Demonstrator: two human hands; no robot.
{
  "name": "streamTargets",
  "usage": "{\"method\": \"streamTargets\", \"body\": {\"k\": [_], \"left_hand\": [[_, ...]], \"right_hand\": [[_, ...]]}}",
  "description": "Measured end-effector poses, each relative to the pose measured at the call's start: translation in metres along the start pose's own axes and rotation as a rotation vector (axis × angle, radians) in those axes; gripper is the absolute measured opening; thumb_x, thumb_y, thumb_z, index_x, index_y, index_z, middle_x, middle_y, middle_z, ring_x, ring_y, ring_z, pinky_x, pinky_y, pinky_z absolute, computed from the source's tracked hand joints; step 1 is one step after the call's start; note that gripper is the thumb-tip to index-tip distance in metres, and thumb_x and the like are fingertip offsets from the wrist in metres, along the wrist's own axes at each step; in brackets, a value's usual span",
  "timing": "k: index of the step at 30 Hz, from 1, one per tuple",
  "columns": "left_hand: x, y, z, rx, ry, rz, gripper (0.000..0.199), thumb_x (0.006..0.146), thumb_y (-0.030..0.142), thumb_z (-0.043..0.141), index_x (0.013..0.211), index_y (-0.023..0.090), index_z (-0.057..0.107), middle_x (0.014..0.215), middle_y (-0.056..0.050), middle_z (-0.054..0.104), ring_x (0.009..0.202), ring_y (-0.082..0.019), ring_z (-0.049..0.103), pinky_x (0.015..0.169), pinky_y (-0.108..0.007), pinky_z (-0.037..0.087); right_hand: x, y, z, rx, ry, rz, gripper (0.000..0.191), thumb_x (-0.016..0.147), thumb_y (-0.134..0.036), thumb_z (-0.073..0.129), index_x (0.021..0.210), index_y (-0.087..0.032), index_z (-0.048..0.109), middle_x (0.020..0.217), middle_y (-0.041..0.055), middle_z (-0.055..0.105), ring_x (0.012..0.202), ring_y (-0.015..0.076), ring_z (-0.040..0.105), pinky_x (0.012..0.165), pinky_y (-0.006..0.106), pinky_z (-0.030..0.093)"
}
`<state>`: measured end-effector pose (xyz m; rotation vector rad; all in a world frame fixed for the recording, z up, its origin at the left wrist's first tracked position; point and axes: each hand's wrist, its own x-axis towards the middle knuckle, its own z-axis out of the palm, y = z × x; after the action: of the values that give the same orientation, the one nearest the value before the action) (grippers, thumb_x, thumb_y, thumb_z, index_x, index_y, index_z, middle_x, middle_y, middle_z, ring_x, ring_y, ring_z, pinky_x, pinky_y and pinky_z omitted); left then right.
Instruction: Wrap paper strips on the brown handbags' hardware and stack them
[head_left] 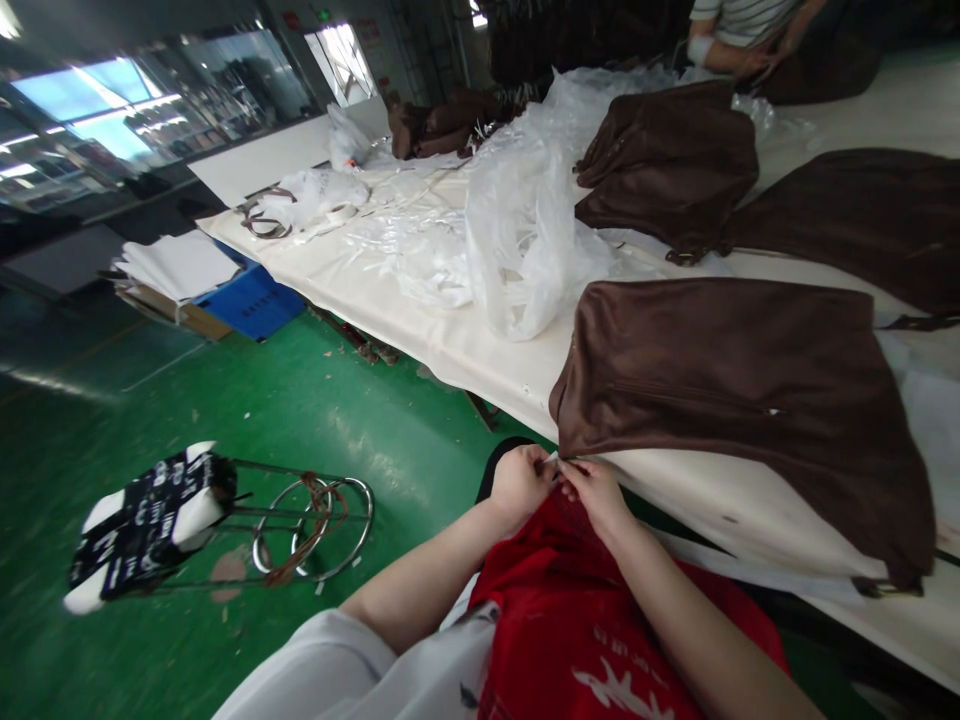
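My left hand (520, 484) is closed, its thumb and fingers pinching a small white piece (554, 458) at the table's edge. Right beside it, my right hand (600, 492) is also closed in a pinch, fingertips close to the same spot; what they grip is too small to make out. Both hands are above a red apron (555, 560), by the lower left corner of a brown leather bag (720, 370). The bag lies flat on the table, with a zipper across its face and a strap with a buckle (889, 588) at its lower right.
More brown bags (675, 150) and crumpled clear plastic (517, 230) lie on the cream-covered table (420, 335). A person (750, 40) works at the far side. To the left, a stool (157, 520) lies tipped on the green floor, with a blue box (251, 300) beyond.
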<state>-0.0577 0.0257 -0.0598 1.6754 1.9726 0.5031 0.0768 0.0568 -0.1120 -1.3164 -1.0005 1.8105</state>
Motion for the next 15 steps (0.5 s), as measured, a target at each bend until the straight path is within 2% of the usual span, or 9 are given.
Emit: {"method": "streamTargets", "body": {"k": [3,6,8,12,15], "left_hand": [[-0.012,0.008,0.009,0.262,0.026,0.145,0.022,0.087,0.015,0.046,0.096,0.011,0.066,0.089,-0.011,0.065,0.085,-0.021,0.061,0.074,-0.030,0.048],[-0.024,0.013,0.021,0.538,0.035,0.283,0.037,0.087,0.009,0.044,0.122,0.004,0.054,0.100,-0.016,0.062,0.090,-0.023,0.060,0.069,-0.031,0.050],[-0.028,0.014,0.026,0.689,0.052,0.337,0.042,0.089,0.009,0.042,0.129,0.001,0.047,0.101,-0.017,0.060,0.089,-0.023,0.059,0.065,-0.030,0.051],[-0.030,0.013,0.024,0.710,0.039,0.349,0.041,0.090,0.010,0.041,0.130,0.000,0.044,0.100,-0.016,0.059,0.090,-0.023,0.059,0.064,-0.029,0.051],[-0.029,0.010,0.016,0.548,-0.036,0.287,0.041,0.090,0.011,0.041,0.130,0.006,0.043,0.106,-0.016,0.059,0.094,-0.023,0.059,0.071,-0.031,0.051]], "right_hand": [[0.003,0.001,0.005,-0.016,0.056,-0.004,0.029,0.062,-0.045,0.072,0.063,-0.016,0.064,0.051,0.0001,0.059,0.044,0.0118,0.048,0.041,0.023,0.035],[0.004,0.000,0.008,-0.020,0.102,-0.008,0.026,0.062,-0.042,0.071,0.061,-0.017,0.063,0.051,-0.0002,0.059,0.045,0.0118,0.048,0.042,0.023,0.034],[0.002,-0.002,0.007,-0.011,0.107,-0.007,0.027,0.061,-0.043,0.070,0.060,-0.017,0.062,0.052,0.0002,0.059,0.046,0.0121,0.048,0.042,0.023,0.033],[-0.007,-0.007,0.003,0.000,0.047,0.001,0.036,0.066,-0.052,0.065,0.065,-0.016,0.064,0.052,0.0010,0.057,0.044,0.0119,0.047,0.041,0.024,0.032],[-0.012,-0.008,0.000,-0.042,-0.010,-0.004,0.039,0.068,-0.055,0.066,0.070,-0.016,0.067,0.050,0.0000,0.056,0.044,0.0113,0.045,0.042,0.024,0.032]]}}
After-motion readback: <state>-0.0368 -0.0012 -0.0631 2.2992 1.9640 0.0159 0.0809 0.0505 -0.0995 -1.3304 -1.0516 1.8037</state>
